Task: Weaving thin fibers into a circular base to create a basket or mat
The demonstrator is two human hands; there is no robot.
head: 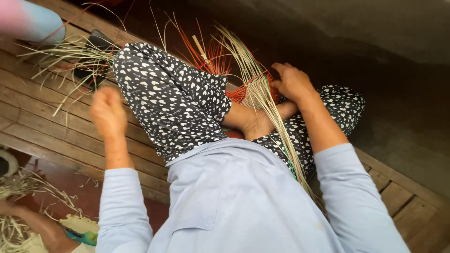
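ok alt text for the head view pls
Seen from above, a seated person's right hand rests on a small woven piece with long pale strips trailing from it. The blurred left hand is raised over wooden planks.

By the right fingers (281, 75) the weave (255, 91) is orange-red at its rim, with a pale straw patch and a thin green strand. Pale cream strips (276, 126) run past those fingers; orange strips (206, 54) fan beyond them. The trousers (168, 98) between the two hands are black with white hearts. The shirt (234, 201) is light blue. Under the left fingers (105, 96), blurred, lie brown planks (51, 126) and straw-coloured strips (70, 56).
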